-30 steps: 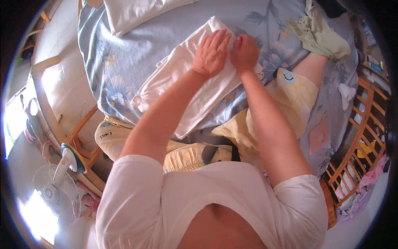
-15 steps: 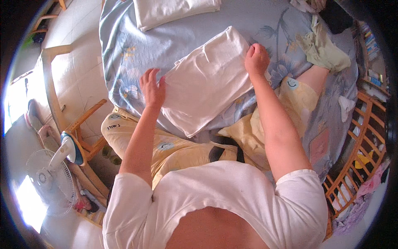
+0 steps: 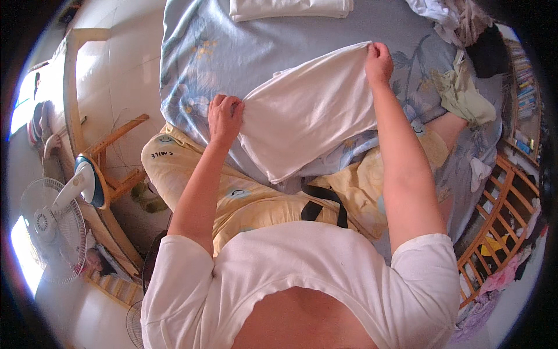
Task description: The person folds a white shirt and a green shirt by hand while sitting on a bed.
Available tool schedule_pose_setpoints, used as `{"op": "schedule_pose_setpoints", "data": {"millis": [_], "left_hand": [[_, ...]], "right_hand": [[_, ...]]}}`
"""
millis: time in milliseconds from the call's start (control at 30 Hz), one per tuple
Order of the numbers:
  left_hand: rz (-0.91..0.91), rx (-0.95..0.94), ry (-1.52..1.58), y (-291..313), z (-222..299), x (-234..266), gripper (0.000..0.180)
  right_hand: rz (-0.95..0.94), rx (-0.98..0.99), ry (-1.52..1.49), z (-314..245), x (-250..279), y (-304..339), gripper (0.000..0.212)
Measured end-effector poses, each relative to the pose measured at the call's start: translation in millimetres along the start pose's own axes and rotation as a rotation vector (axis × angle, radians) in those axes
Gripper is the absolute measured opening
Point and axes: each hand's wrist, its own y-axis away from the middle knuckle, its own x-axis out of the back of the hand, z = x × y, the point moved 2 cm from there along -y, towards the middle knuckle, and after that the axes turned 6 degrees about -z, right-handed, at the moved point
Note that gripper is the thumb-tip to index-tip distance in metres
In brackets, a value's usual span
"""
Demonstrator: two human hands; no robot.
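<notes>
A white piece of cloth, folded into a rough rectangle, is stretched between my hands over the patterned blue bedsheet. My left hand pinches its left edge. At the upper right corner, my right hand grips the cloth with curled fingers and pulls it taut. The lower corner of the cloth hangs close to my yellow trousers. Whether the cloth is a garment cannot be made out. Beyond it lies a folded white stack of cloth at the far edge of the view.
To the right lie a pale green cloth, a black cloth and crumpled clothes. A wooden slatted rail borders the bed there. On the left stand a white fan and a wooden frame.
My left hand has closed on the cloth's left edge. The right hand has moved up and outward, drawing the cloth's corner taut. The whole view has shifted slightly.
</notes>
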Motion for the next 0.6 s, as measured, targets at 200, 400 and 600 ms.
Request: {"op": "schedule_pose_setpoints", "data": {"millis": [200,400,600], "left_hand": [[0.122,-0.078,-0.001,-5.8,21.1,3.5,0.009],[-0.015,-0.163,0.017,-34.6,51.0,-12.9,0.014],[-0.076,-0.197,0.081,-47.5,49.5,-29.4,0.012]], "right_hand": [[0.05,0.183,0.14,-7.6,4.6,18.6,0.023],[-0.008,0.439,0.254,-32.6,26.6,99.8,0.036],[-0.149,0.331,0.489,-19.3,28.3,160.8,0.047]]}}
